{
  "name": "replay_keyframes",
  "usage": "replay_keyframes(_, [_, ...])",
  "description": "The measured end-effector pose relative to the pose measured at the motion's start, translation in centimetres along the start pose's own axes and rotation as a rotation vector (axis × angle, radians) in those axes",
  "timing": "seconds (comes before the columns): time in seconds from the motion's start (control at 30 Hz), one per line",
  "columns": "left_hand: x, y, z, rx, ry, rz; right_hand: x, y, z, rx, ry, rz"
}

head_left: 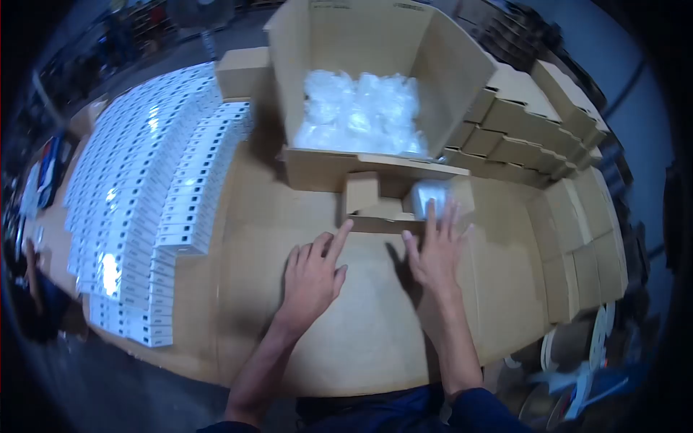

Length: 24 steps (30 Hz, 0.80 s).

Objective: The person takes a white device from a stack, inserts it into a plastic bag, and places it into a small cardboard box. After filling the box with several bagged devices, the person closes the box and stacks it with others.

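A small open cardboard box (381, 222) lies on the table in front of the large carton. A white, shiny item (429, 196) sits at its right end, partly behind my fingers. My right hand (437, 252) reaches over that end with its fingers spread, the fingertips at the white item; whether they press on it is not clear. My left hand (315, 273) is open near the box's lower left corner, index finger stretched toward it and holding nothing. A raised cardboard flap (362, 192) stands at the box's left end.
The large open carton (296, 65) behind holds clear plastic-wrapped items (361, 115). Long rows of white boxes (137, 173) cover the table's left side. Folded brown boxes (520, 137) are stacked at the right, more (585, 245) along the right edge. Part of another person (47, 303) shows far left.
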State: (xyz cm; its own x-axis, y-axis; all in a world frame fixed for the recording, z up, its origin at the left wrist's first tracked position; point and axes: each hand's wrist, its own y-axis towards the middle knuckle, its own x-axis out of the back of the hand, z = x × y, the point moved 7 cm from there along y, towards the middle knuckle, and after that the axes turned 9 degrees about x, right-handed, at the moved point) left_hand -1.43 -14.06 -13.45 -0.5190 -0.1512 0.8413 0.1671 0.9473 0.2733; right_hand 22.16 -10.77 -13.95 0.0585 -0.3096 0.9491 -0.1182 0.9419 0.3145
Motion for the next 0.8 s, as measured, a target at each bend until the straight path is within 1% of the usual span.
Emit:
replay_keyframes(0.1, [3.7, -2.8, 2.4, 0.062, -0.005, -0.069, 3.1, 0.3, 3.1, 0.024, 0.091, -0.164])
replay_keyframes(0.13, [5.1, -3.9, 3.9, 0.094, 0.009, -0.121, 3.5, 0.4, 5.3, 0.111, 0.192, -0.238])
replay_keyframes(0.2, [8.1, -5.6, 6.8, 0.137, 0.036, -0.223, 4.2, 0.7, 10.7, 0.387, 0.436, -0.285])
replay_keyframes(0.23, [9.1, -6.5, 8.3, 0.169, 0.052, -0.293, 3.7, 0.6, 13.6, 0.474, 0.586, -0.246])
replay_keyframes(0.27, [9.9, -7.4, 9.8, 0.197, 0.074, -0.317, 3.3, 0.9, 16.5, 0.549, 0.721, -0.167])
replay_keyframes(0.33, [11.1, -9.2, 12.6, 0.247, 0.113, -0.372, 2.1, 1.2, 21.8, 0.677, 0.834, 0.026])
replay_keyframes(0.43, [12.2, -10.2, 15.3, 0.300, 0.144, -0.415, -0.3, 1.8, 27.7, 0.816, 0.841, 0.140])
replay_keyframes(0.53, [13.1, -10.4, 17.1, 0.315, 0.158, -0.448, -1.5, 2.8, 31.4, 0.910, 0.798, 0.156])
replay_keyframes(0.67, [13.6, -10.1, 18.5, 0.300, 0.184, -0.488, -2.0, 4.2, 34.1, 1.004, 0.678, 0.112])
replay_keyframes(0.8, [13.2, -9.4, 19.4, 0.255, 0.283, -0.453, -2.1, 5.6, 35.1, 1.032, 0.682, 0.088])
